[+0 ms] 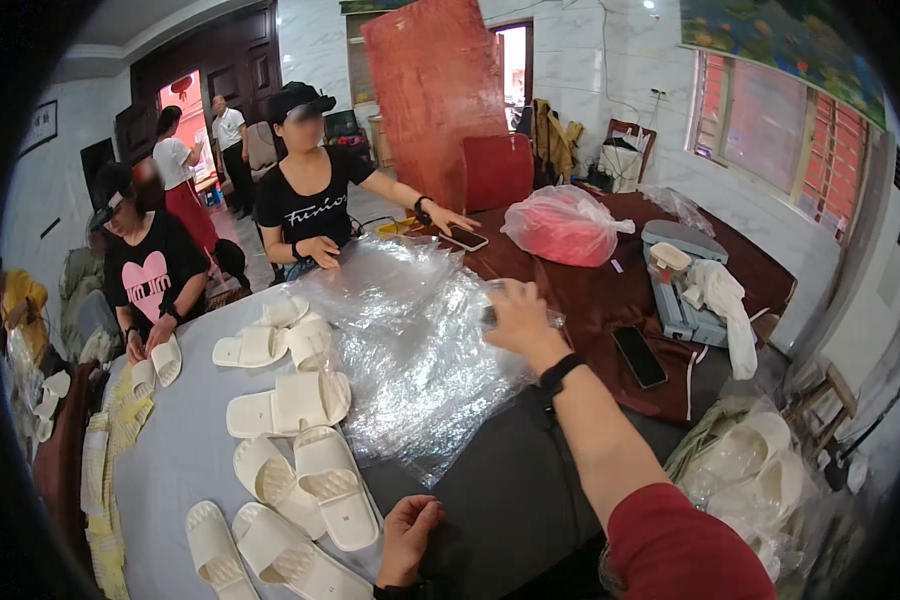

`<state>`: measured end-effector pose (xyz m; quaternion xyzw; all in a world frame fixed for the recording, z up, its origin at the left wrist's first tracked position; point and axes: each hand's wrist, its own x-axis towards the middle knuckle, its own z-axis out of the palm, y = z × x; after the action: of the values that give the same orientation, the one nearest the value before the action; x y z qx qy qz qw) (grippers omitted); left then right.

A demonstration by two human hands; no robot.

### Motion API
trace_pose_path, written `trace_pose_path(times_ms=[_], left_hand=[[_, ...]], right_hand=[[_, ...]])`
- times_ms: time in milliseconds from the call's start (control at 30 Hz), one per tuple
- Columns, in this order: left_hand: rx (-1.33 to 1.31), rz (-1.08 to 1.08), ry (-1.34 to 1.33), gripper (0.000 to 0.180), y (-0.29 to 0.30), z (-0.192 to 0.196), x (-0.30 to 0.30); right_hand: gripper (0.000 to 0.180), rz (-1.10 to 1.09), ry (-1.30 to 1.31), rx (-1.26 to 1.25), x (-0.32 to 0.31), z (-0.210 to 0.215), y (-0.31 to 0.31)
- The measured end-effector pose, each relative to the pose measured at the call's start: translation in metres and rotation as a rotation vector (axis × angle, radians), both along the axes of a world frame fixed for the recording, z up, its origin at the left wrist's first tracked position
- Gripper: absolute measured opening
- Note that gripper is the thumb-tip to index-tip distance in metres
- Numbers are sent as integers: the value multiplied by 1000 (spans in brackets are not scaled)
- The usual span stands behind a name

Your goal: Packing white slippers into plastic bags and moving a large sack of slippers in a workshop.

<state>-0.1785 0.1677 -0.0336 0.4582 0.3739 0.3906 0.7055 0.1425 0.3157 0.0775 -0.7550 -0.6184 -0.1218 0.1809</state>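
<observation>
**Hands at the shiny bags**

The right hand [515,318] reaches far, fingers pinching a clear plastic bag [415,345] from the pile mid-worktop [180,450]. The left hand [407,538] rests near, fingers curled, beside white slippers [315,490]. A pink bag [562,226] sits far right.

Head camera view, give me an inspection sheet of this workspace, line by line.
Surface: grey table, dark red cloth at the far end.
Job's things: clear plastic bags; white slippers in pairs.
Clutter: two phones, pink bag, grey sealing machine, white cloth.
Hands: right hand grips a plastic bag; left hand rests on the table edge, open.
Cables: nothing seen on the table.
Surroundings: two seated people opposite, two standing by the door; bagged slippers at right.
</observation>
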Motion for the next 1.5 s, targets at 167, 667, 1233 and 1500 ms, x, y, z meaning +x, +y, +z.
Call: trace_pose_path(times_ms=[167, 667, 1233, 1500], left_hand=[[29, 4, 60, 15, 0, 6, 0], [-7, -18, 157, 19, 1, 11, -5], [47, -5, 34, 19, 3, -2, -3], [84, -31, 43, 22, 5, -9, -5]], right_hand=[[64, -95, -56, -45, 39, -51, -19], [44, 349, 32, -366, -117, -85, 1], [24, 225, 436, 342, -66, -11, 31], [22, 482, 571, 783, -87, 34, 14]])
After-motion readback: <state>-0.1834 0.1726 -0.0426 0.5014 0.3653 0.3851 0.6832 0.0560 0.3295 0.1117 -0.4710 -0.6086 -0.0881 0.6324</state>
